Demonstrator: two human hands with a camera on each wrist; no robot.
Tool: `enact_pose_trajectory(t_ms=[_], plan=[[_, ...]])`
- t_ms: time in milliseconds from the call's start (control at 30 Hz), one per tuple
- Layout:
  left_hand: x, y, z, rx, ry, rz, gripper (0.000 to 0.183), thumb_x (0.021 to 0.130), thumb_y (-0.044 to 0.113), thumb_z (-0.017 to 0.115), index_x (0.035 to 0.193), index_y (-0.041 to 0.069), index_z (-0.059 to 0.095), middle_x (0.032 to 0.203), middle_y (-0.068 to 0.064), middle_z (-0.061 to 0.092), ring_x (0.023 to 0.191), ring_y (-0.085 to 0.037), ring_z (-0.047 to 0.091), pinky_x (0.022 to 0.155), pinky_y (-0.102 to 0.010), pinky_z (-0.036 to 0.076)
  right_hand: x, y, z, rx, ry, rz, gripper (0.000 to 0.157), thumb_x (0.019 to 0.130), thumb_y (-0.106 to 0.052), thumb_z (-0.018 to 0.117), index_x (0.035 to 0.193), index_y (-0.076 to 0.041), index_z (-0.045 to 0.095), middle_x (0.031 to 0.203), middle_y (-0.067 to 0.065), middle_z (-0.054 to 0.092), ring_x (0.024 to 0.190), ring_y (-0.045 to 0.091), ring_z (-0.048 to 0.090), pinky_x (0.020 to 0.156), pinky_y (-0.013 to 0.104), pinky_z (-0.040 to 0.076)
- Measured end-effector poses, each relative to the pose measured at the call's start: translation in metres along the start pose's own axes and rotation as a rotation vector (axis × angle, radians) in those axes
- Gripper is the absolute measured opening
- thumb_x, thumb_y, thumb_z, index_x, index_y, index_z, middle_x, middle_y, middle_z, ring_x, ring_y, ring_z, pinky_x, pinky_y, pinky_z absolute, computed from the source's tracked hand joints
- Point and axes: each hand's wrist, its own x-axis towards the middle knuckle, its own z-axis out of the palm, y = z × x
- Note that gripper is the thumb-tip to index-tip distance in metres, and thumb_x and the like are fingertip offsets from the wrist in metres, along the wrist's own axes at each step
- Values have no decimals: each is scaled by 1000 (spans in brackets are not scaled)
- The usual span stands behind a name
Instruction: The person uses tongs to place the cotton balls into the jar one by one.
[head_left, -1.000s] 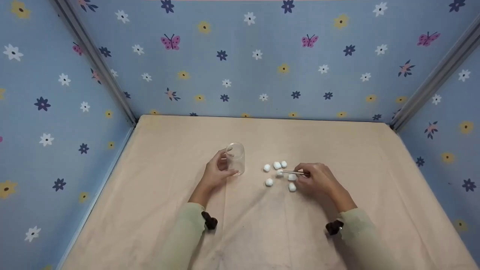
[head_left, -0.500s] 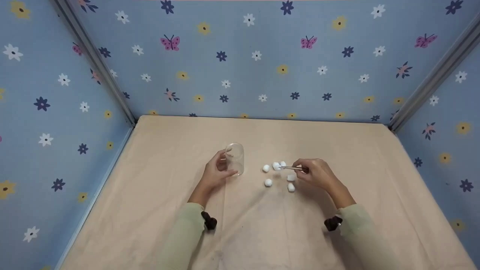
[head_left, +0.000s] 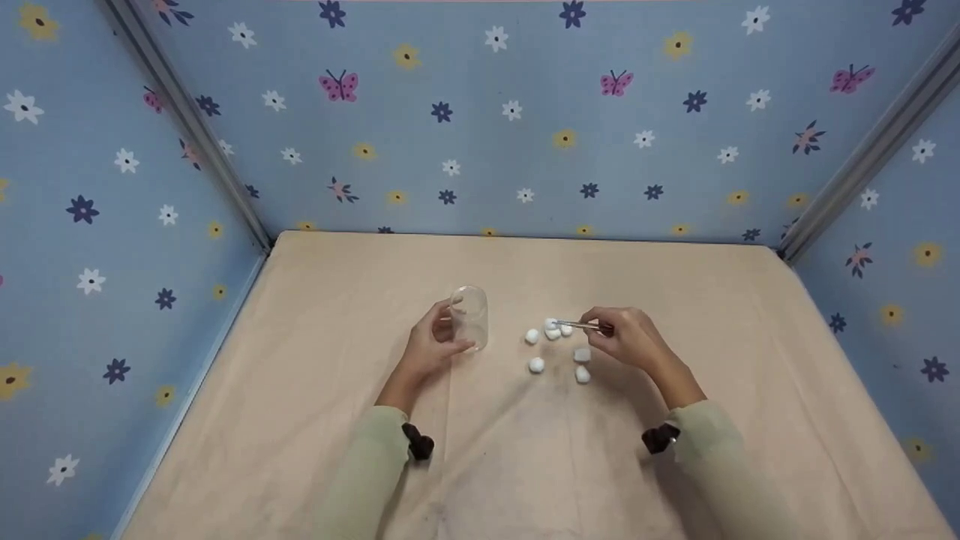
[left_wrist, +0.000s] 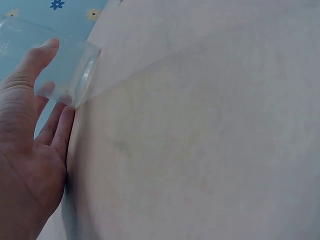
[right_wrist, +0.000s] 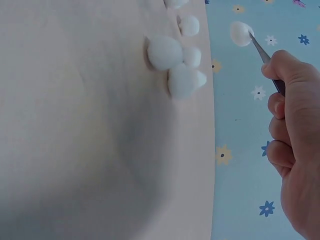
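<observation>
My left hand [head_left: 433,342] grips a clear, open-topped plastic cup [head_left: 471,321], thumb on the near side and fingers behind it. In the left wrist view the cup [left_wrist: 75,65] shows between thumb and fingers. My right hand [head_left: 630,337] pinches metal tweezers [head_left: 583,325] that point left. A white cotton ball [right_wrist: 241,34] sits at the tweezers' tips, raised off the table in the right wrist view. Several more cotton balls [head_left: 536,365] lie loose on the table, to the right of the cup and below the tweezers.
A pale beige cloth [head_left: 480,450] covers the table. Blue walls [head_left: 487,97] with flowers and butterflies rise at the back and both sides, joined by grey metal corner posts [head_left: 199,124]. Small black devices [head_left: 418,442] are worn at both wrists.
The right hand has lifted one cotton ball off the table with the tweezers and moved it up and slightly left. The left hand and the cup have stayed in place.
</observation>
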Motion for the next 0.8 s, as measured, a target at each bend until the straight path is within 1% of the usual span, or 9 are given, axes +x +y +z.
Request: enact_pose_trajectory(t_ms=[233,500,667,800], plan=[[0,1,0,0,2,-10,82,93,-2,89,165,11,53,149,-24,66,138,-46,71,122,-57,59,11,-7,-2,24,12,7,15,96,-2,78,109,-9,83,74,6,70,64,3,42,62,24,36],[-2,3,0,13,-9,-15,83,95,0,88,167,15,51,153,-22,63,143,-45,68,126,-57,56,22,-16,-2,11,29,-15,12,99,-6,80,110,-9,83,76,10,73,64,5,44,63,25,38],[-2,2,1,18,-4,-20,82,94,0,88,167,13,51,151,-24,64,141,-46,70,124,-57,57,28,-19,0,25,31,-22,12,100,-7,78,110,-9,84,77,9,74,63,3,43,62,24,37],[-2,3,1,20,4,-30,82,93,-1,88,166,10,51,152,-26,64,142,-47,69,125,-58,56,35,-23,1,40,42,-36,12,99,-6,77,109,-8,83,76,10,73,63,2,43,60,23,36]])
